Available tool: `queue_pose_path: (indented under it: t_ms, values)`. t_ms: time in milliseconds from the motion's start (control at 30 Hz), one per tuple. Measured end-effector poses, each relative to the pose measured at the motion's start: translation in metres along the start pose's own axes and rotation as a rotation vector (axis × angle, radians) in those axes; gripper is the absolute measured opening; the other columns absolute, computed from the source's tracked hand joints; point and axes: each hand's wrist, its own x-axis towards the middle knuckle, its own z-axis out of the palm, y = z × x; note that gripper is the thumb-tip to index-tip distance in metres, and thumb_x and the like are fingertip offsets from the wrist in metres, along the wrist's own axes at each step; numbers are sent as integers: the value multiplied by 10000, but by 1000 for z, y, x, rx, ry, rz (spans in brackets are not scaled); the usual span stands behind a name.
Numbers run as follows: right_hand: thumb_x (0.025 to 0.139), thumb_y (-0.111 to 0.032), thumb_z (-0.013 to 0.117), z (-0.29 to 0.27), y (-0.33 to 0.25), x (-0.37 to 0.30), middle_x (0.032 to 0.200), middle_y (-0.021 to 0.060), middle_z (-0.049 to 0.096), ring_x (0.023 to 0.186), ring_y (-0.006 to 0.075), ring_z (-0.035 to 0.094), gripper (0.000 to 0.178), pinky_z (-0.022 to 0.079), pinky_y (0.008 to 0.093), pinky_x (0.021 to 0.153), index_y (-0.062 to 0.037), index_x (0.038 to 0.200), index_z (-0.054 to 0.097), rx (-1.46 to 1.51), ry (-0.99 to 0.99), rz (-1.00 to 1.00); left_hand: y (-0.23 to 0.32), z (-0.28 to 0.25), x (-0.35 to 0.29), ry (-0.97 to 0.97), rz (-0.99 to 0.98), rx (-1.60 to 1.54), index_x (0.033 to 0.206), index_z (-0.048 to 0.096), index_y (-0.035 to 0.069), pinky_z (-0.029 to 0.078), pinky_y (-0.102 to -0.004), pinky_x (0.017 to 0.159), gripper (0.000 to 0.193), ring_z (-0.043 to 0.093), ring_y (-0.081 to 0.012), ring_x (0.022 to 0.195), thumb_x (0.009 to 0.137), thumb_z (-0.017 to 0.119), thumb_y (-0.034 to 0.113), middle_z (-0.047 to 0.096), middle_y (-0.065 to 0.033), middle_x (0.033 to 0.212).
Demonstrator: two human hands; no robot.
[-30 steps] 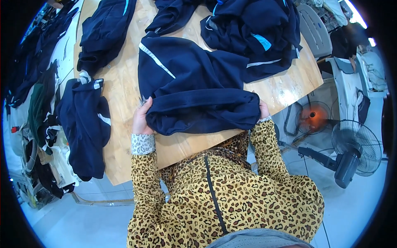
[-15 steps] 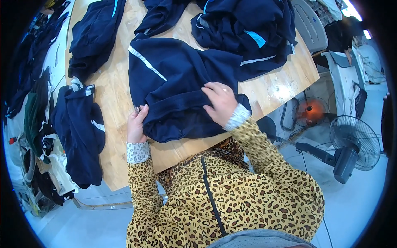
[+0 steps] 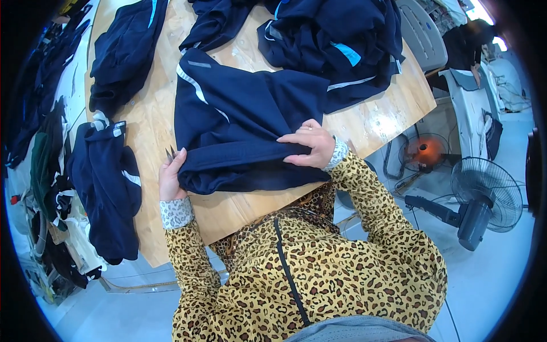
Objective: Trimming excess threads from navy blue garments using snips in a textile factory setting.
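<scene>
A navy blue garment (image 3: 250,125) with white piping lies on the table in front of me, its near band (image 3: 239,157) drawn fairly straight between my hands. My left hand (image 3: 172,174) is closed at the band's left end, thumb on the cloth. Two dark pointed tips (image 3: 170,153), like those of thread snips, stick up from that hand; the rest is hidden. Toward the right end, my right hand (image 3: 312,147) grips the band, with thumb and forefinger stretched over the cloth and the other fingers bent.
More navy garments lie around: one at the left edge (image 3: 105,182), one far left (image 3: 125,54), one at the back (image 3: 216,23), and a heap (image 3: 342,45) far right. A standing fan (image 3: 484,196), a glowing orange fan (image 3: 423,149) and a grey chair (image 3: 421,34) stand right; a person (image 3: 467,48) is beyond.
My hands have moved apart, the left one leftward and the right one slightly right. The near band is now straighter and flatter, and the pointed tips by my left hand show more clearly.
</scene>
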Motion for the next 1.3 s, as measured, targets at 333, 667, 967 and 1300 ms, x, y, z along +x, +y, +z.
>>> queue_pose_path:
  t_ms: [333,667,967,1300]
  values:
    - [685,-118,748,1,-7,-4,794,60,662,769,183,568,246,425,299,735,-54,912,679,247,112,187,-4,9,-8,-22,102,294,811,611,30,439,-184,638,98,559,-69,663,846,636,118,627,-19,773]
    - [701,-233,701,9,-28,5,720,78,659,661,220,588,185,421,305,711,-95,823,677,170,12,314,-1,89,-46,-178,919,1159,865,661,27,444,-283,633,106,556,-183,695,760,671,38,578,-83,855]
    - [677,-210,695,15,-31,5,703,105,645,678,238,613,192,423,318,722,-86,819,655,85,20,181,-40,140,-49,-378,1180,1190,843,590,9,481,-324,559,156,565,-237,681,702,655,-8,547,-81,792]
    - [665,-226,699,22,-25,3,625,107,607,608,244,601,208,431,313,716,-71,797,660,159,46,190,-47,126,-30,-541,359,753,879,548,-7,387,-223,569,109,452,-84,635,888,556,102,508,-17,746]
